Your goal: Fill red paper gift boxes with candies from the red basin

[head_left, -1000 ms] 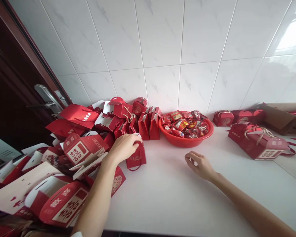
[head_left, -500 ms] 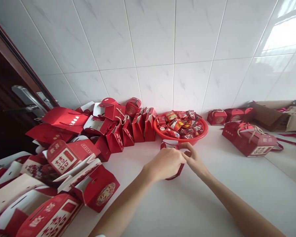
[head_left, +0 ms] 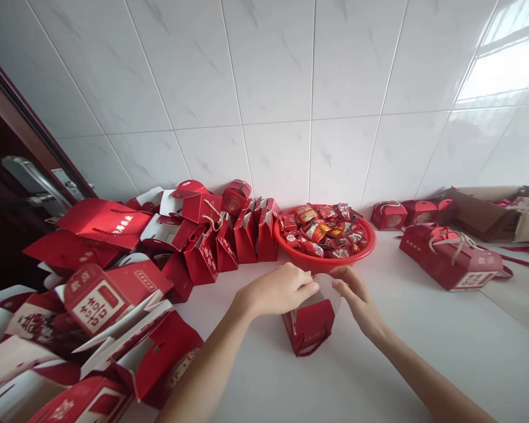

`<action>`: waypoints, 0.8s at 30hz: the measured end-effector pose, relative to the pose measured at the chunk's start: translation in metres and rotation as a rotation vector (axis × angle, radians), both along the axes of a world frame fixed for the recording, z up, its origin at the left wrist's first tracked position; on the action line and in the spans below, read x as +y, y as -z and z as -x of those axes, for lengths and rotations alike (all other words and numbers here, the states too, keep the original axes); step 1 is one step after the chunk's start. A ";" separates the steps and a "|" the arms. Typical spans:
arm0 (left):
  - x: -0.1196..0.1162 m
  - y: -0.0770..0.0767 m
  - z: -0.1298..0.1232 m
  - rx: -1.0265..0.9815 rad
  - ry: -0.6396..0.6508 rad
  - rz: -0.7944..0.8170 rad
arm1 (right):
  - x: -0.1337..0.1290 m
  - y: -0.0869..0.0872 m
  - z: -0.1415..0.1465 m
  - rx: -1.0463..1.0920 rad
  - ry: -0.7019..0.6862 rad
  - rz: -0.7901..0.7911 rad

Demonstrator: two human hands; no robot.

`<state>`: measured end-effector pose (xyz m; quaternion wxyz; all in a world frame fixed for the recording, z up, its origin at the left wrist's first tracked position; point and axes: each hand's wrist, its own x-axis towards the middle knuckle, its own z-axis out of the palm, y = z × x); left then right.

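A small red paper gift box (head_left: 311,326) stands on the white tabletop between my hands, its top flaps unfolded and pale inside. My left hand (head_left: 277,292) is closed on the box's left upper edge, thumb and fingers together. On the other side, my right hand (head_left: 356,296) pinches the raised pale flap at the right. Part of the box's far side is hidden behind my fingers. Just beyond it sits a red plastic basin (head_left: 324,263), heaped with wrapped candies (head_left: 320,230).
Many red boxes and bags (head_left: 108,294) crowd the left side, several standing upright along the tiled wall. At the right, closed red boxes (head_left: 449,255) with rope handles stand near a cardboard carton (head_left: 480,214). A dark door with a metal handle (head_left: 37,182) is at far left.
The top of the box has come open, with its pale flap raised between my hands. My hands have moved apart slightly, and the box shows more fully. The view has shifted a little.
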<state>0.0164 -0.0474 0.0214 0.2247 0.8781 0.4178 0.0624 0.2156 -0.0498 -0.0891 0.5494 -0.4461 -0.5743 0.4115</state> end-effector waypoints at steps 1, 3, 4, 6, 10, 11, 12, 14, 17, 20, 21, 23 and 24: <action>0.003 0.001 0.005 0.017 -0.021 0.002 | 0.000 0.002 0.001 0.008 0.004 0.016; 0.009 0.003 0.014 0.047 -0.049 0.002 | 0.001 0.006 0.003 0.014 -0.038 0.070; 0.011 0.004 0.018 0.060 -0.057 0.006 | 0.001 0.007 0.004 0.012 -0.069 0.096; 0.013 0.005 0.023 0.083 -0.070 0.026 | 0.001 0.009 0.006 0.003 -0.111 0.133; 0.012 0.003 0.027 0.117 -0.105 0.082 | 0.001 0.009 0.007 0.008 -0.101 0.146; 0.012 0.002 0.027 0.120 -0.111 0.093 | 0.001 0.009 0.007 0.009 -0.097 0.143; 0.011 0.002 0.026 0.122 -0.114 0.099 | 0.001 0.009 0.007 0.009 -0.094 0.139; 0.010 0.002 0.025 0.122 -0.109 0.100 | 0.001 0.008 0.006 0.007 -0.096 0.133; 0.008 0.004 0.022 0.125 -0.100 0.092 | -0.001 0.007 0.007 0.007 -0.106 0.119; 0.006 0.005 0.018 0.150 -0.090 0.079 | -0.002 0.008 0.008 -0.007 -0.115 0.100; 0.006 0.005 0.017 0.163 -0.084 0.073 | -0.003 0.008 0.008 -0.014 -0.118 0.096; 0.006 0.006 0.016 0.184 -0.074 0.064 | -0.003 0.008 0.008 -0.022 -0.122 0.091; 0.006 0.006 0.017 0.191 -0.074 0.064 | -0.003 0.008 0.008 -0.025 -0.123 0.090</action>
